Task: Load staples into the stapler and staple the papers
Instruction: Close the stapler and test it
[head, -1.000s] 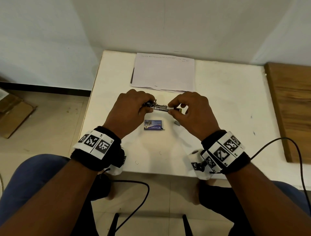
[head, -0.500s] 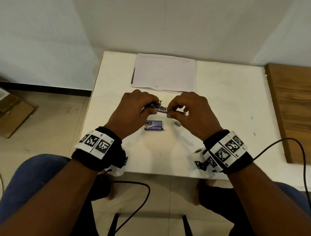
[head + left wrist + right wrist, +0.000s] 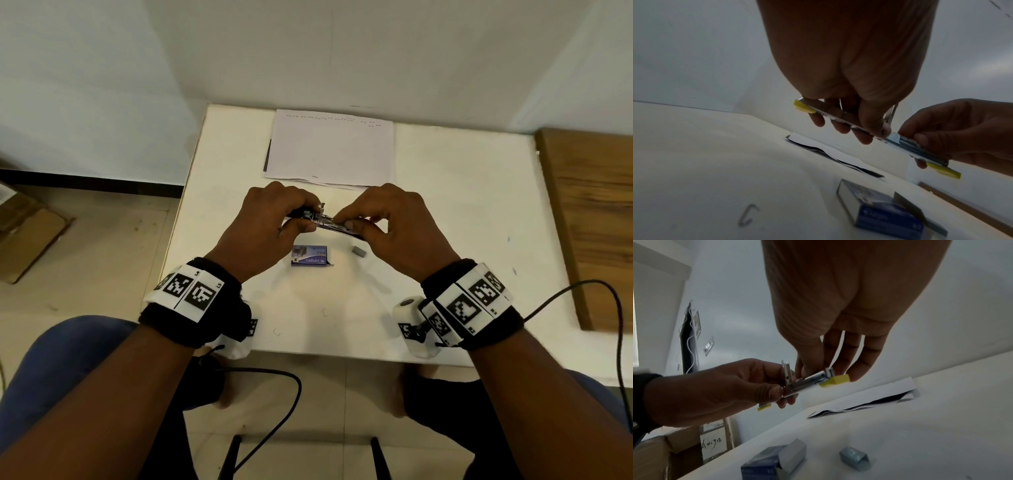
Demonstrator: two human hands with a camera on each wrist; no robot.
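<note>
On the white table (image 3: 445, 205) a small blue staple box (image 3: 310, 255) lies with its flap open; what is inside cannot be seen. Papers (image 3: 330, 147) lie farther back. Above the box, the left hand (image 3: 270, 226) grips the stapler (image 3: 325, 222), and the right hand (image 3: 394, 229) pinches its other end.

the right hand (image 3: 838, 321) pinches the stapler (image 3: 807, 382) at its yellow tip, the left hand (image 3: 715, 391) gripping the other end above the table (image 3: 941, 426). below lie papers (image 3: 869, 395), a blue box (image 3: 772, 460) and a staple strip (image 3: 854, 457).
</note>
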